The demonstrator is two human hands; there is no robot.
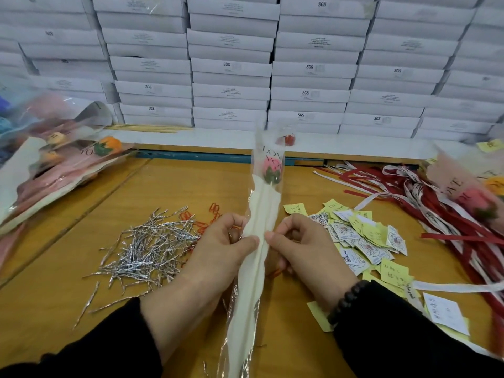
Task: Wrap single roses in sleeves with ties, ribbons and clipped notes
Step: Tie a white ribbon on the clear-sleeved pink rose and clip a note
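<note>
Both hands, left hand (218,249) and right hand (302,246), pinch a cream sleeve (259,241) above the counter (177,186), each grip closed on it; its pink rose (271,166) points away. Gathering the folds evenly would probably help a silver tie (147,249) cinch neatly.

A wall of stacked white cardboard boxes (231,66), some printed "SGS", rises behind a wooden table (174,186), with thin wooden sticks (152,128) lying at the stack's foot, left of centre.

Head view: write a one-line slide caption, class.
Both hands gather a sleeve around a pink rose above silver ties.
</note>
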